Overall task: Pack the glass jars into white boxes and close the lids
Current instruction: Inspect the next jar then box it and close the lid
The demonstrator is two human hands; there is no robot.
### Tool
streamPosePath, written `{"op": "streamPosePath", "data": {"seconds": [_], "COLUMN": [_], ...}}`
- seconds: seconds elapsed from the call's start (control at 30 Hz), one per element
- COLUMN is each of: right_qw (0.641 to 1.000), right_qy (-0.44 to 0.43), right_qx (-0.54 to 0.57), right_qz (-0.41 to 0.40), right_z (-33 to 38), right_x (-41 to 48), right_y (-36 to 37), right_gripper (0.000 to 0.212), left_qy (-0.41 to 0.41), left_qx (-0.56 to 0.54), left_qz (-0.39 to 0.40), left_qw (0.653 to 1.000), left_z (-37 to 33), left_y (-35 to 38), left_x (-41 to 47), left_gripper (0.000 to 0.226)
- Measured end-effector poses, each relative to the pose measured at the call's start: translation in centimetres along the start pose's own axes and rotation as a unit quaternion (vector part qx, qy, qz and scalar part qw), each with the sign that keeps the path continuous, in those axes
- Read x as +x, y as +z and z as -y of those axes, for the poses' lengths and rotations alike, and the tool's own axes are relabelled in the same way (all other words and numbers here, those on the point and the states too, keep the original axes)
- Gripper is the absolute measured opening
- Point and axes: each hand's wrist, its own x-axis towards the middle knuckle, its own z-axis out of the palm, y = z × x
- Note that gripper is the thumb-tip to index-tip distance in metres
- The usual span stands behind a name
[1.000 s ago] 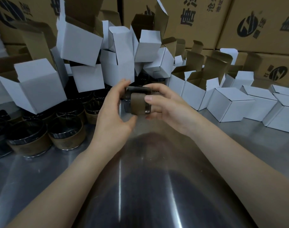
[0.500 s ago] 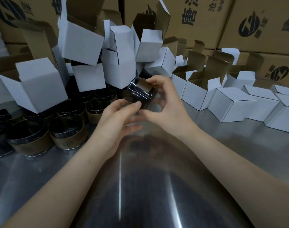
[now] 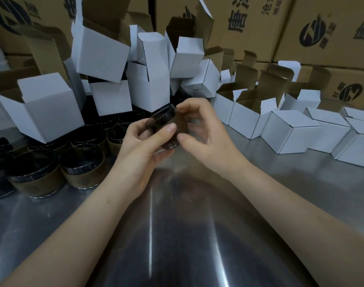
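Note:
A glass jar with a brown paper band is held tilted above the steel table, its open mouth turned toward the left. My left hand grips it from below and the left, thumb across its side. My right hand touches its right side with fingertips at the rim and thumb near the base. More banded jars stand at the left. Open white boxes with raised flaps stand just right of the hands. Closed white boxes lie further right.
A heap of empty open white boxes is piled behind the jars at the back left. Large brown printed cartons form a wall along the back. The steel table stretches toward me between my forearms.
The jar has been turned in both hands from lying sideways to tilted with its mouth facing left. My left hand moved under it and both hands dropped slightly.

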Motion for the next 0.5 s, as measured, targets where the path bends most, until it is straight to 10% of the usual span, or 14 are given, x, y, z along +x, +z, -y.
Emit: {"op": "streamPosePath", "data": {"seconds": [0.5], "right_qw": [0.966], "right_qy": [0.205], "right_qx": [0.151], "right_qz": [0.051], "right_z": [-0.4], "right_x": [0.9], "right_y": [-2.1], "right_gripper": [0.077], "left_qy": [-0.001], "left_qx": [0.011], "left_qz": [0.04], "left_qw": [0.999], "left_z": [0.1], "left_y": [-0.6], "left_x": [0.6], "left_gripper": [0.036]}}
